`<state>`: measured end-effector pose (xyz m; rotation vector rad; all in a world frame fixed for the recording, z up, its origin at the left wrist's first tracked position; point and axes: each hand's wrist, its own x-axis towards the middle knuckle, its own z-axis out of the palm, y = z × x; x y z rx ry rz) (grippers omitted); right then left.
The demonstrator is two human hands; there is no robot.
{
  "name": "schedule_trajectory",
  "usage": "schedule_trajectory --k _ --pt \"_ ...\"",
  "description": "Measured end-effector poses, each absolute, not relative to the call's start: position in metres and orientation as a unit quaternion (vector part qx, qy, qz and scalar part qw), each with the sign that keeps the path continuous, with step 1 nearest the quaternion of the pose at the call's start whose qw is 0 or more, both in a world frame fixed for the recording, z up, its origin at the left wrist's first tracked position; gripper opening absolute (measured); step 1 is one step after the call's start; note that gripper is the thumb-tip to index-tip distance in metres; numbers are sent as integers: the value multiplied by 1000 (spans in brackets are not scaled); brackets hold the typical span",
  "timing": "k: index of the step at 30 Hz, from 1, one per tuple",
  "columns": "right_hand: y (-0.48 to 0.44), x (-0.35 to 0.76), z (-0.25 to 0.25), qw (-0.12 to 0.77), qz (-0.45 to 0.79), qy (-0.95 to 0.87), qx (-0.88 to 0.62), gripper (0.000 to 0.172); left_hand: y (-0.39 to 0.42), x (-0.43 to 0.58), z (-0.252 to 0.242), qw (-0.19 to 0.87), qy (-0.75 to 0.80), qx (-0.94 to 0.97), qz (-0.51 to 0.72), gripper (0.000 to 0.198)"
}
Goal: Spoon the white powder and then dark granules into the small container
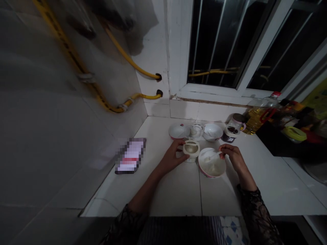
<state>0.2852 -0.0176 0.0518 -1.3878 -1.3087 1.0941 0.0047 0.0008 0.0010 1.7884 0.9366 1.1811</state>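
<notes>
My left hand (176, 156) is closed around the side of a small open-topped jar (191, 157) standing on the counter, thumb in front and fingers behind. A pale bar crosses the jar's mouth. With thumb and fingers pinched, my right hand (232, 154) grips the handle of a white spoon (214, 154). The spoon's head is over a white bowl (212, 173) with a pinkish base, just right of the jar. Something whitish lies in the bowl; I cannot make out what it is.
Behind stand a left bowl (177, 132), a small clear dish (196, 131), a right bowl (213, 132) and a dark-filled jar (229, 135). An oil bottle (254, 120) is farther right. A blurred-out phone (130, 156) lies left on the white tiled counter (171, 197).
</notes>
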Motion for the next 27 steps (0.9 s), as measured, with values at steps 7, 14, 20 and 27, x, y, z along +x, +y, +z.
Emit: schedule_trajectory --k 7,14,20,27 --pt "-18 287 50 497 445 -488 -563 11 1 5 1 394 368 699 469 40" --pt "-11 281 52 545 447 -465 -536 11 2 5 -1 390 371 702 466 39" --pt "-16 245 57 583 289 -588 -480 15 2 5 -2 388 369 701 471 39" --pt "-31 228 54 401 -58 -858 -316 27 2 5 -2 399 363 696 474 41"
